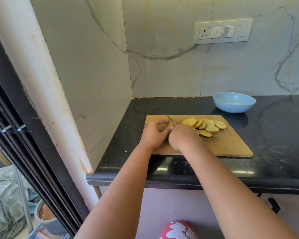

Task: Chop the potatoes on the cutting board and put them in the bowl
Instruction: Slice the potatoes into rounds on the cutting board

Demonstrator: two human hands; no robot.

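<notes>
I judge slicing nearly done: my left hand (153,133) grips the last potato stub (170,124), my right hand (181,135) clasps the small steel knife (170,119), round yellow slices (205,125) lie piled on the wooden cutting board (231,145), and the pale blue bowl (234,102) behind the board holds none that I can see.

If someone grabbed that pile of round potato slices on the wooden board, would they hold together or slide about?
The pale yellow round potato slices overlap loosely on the wooden cutting board, so they would probably slide apart when pushed. Their cut faces look moist, so likely slippery. They lie flat and thin, so unlikely to roll, and probably stiff enough not to flop.
</notes>
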